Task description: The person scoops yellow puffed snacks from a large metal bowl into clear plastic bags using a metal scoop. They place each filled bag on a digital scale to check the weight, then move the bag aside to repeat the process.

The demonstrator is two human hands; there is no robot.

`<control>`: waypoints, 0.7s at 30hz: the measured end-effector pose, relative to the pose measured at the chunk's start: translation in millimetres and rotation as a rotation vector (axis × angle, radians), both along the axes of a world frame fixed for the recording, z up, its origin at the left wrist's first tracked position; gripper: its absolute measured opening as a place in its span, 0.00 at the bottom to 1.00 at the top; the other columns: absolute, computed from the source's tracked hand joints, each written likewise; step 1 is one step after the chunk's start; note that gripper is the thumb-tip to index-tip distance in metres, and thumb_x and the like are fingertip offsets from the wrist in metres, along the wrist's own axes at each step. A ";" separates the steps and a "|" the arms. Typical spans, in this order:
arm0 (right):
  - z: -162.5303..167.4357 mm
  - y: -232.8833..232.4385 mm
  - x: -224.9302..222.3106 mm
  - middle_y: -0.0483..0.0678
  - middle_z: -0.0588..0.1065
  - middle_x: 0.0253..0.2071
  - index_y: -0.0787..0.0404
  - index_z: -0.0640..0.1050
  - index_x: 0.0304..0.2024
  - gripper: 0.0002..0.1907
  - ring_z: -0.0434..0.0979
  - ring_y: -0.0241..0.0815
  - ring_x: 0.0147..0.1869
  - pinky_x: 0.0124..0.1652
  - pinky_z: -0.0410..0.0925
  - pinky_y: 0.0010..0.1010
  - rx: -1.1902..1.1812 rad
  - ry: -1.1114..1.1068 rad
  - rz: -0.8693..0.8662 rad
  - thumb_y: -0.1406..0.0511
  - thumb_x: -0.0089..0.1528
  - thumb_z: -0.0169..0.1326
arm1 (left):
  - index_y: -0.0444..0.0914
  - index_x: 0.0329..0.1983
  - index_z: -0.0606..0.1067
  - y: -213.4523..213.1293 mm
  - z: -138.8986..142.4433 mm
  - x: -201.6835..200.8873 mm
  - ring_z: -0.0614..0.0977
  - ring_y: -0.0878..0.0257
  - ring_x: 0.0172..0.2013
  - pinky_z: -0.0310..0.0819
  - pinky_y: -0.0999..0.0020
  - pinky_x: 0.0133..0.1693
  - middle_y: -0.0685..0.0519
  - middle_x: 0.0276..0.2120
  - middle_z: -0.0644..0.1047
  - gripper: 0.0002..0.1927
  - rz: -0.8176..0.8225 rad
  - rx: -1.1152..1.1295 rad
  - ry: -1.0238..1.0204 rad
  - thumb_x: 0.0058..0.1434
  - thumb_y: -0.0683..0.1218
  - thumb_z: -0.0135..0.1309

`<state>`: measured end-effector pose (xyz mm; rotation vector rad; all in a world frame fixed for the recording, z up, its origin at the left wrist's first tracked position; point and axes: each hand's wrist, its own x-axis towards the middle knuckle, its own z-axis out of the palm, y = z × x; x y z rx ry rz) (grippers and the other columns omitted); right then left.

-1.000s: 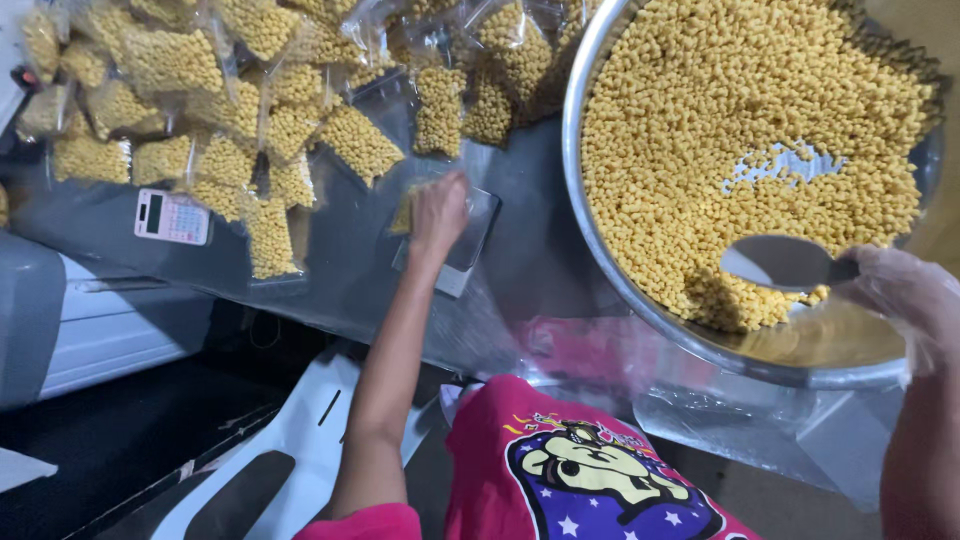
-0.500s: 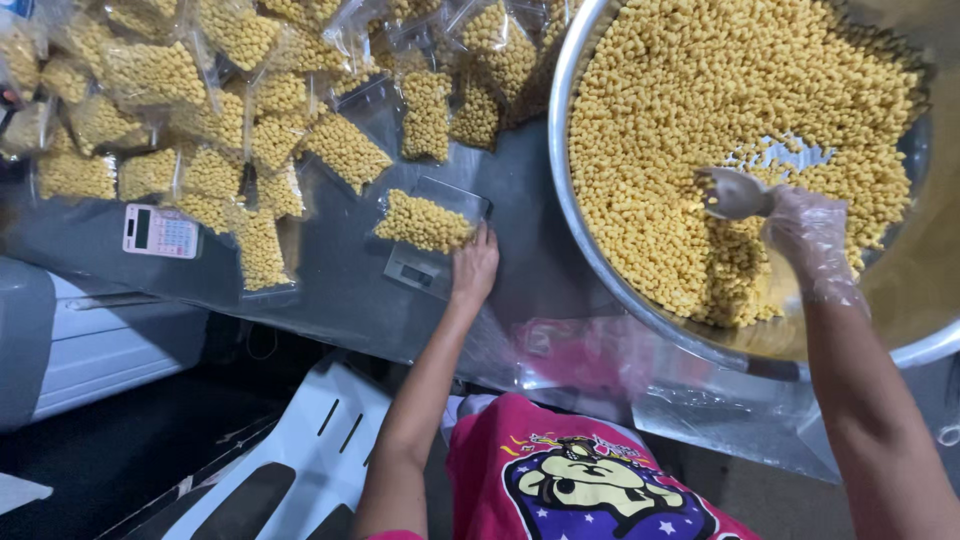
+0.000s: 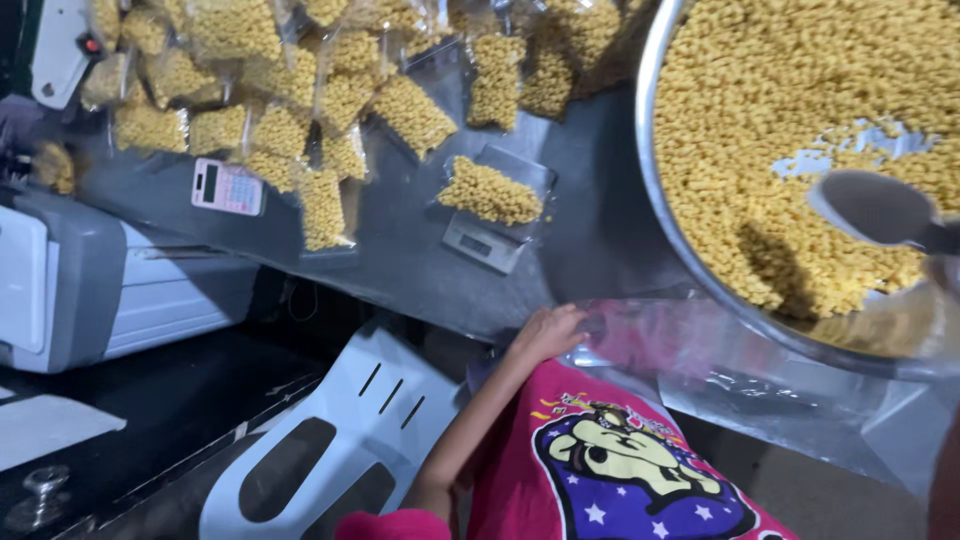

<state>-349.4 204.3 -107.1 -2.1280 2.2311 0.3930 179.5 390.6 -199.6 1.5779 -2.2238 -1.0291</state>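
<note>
I read this as the bagging step: portions of yellow snack go from the big metal bowl (image 3: pixel 660 230) at the right of the frame into clear bags that get weighed. My left hand (image 3: pixel 545 335) sits low in the centre, at the near edge of the counter (image 3: pixel 400 250), its fingers curled down onto the stack of empty clear bags (image 3: pixel 700 350) lying there; it looks to be pinching at the top sheet, though I cannot tell whether one is actually lifted free. The scoop (image 3: pixel 875 208) hangs over the yellow snack pieces (image 3: pixel 800 90) at the right edge, bowl side up and empty. My right hand is cut off by the frame edge, so I cannot tell how its grip on the handle stands. One filled bag (image 3: pixel 490 192) rests on the small scale (image 3: pixel 485 240) mid-frame, well apart from both hands. Sealed bags (image 3: pixel 330 100) crowd the upper left, with a pink calculator (image 3: pixel 228 187) beside them. In my judgement, the next move calls for peeling one bag open with the left hand and bringing its mouth under the scoop, keeping it steady so nothing spills onto the counter.
</note>
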 end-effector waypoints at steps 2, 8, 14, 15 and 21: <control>-4.1 18.2 7.1 0.52 0.79 0.39 0.55 0.81 0.48 0.06 0.80 0.46 0.42 0.44 0.71 0.37 0.036 -0.017 -0.037 0.66 0.71 0.55 | 0.39 0.51 0.78 15.2 -7.9 17.8 0.82 0.45 0.47 0.77 0.49 0.47 0.44 0.48 0.80 0.22 0.004 0.041 0.023 0.58 0.55 0.58; 13.0 60.5 67.9 0.51 0.78 0.44 0.56 0.80 0.52 0.08 0.78 0.44 0.46 0.47 0.71 0.34 0.040 -0.108 -0.072 0.67 0.72 0.53 | 0.39 0.52 0.78 14.9 -19.2 90.0 0.83 0.45 0.47 0.77 0.49 0.49 0.44 0.48 0.80 0.19 0.029 0.057 -0.054 0.60 0.52 0.58; 63.4 86.1 211.0 0.50 0.77 0.48 0.58 0.78 0.56 0.10 0.77 0.42 0.51 0.50 0.70 0.32 -0.379 -0.479 0.052 0.68 0.72 0.52 | 0.41 0.52 0.78 -4.1 0.7 175.5 0.82 0.43 0.45 0.77 0.48 0.47 0.46 0.48 0.80 0.18 0.218 0.074 -0.089 0.62 0.53 0.58; 63.6 90.7 246.1 0.50 0.77 0.49 0.58 0.78 0.56 0.10 0.77 0.42 0.52 0.51 0.70 0.31 -0.353 -0.750 0.081 0.68 0.72 0.52 | 0.42 0.53 0.78 -6.7 6.8 187.8 0.82 0.43 0.45 0.77 0.48 0.46 0.46 0.48 0.80 0.19 0.248 0.084 -0.094 0.61 0.53 0.57; -17.6 70.2 454.0 0.63 0.70 0.44 0.75 0.76 0.48 0.23 0.66 0.57 0.45 0.46 0.60 0.45 0.274 -1.485 -0.455 0.57 0.71 0.58 | 0.42 0.53 0.77 -27.7 37.9 229.9 0.82 0.44 0.46 0.75 0.48 0.47 0.47 0.47 0.80 0.18 0.293 0.087 -0.098 0.62 0.53 0.57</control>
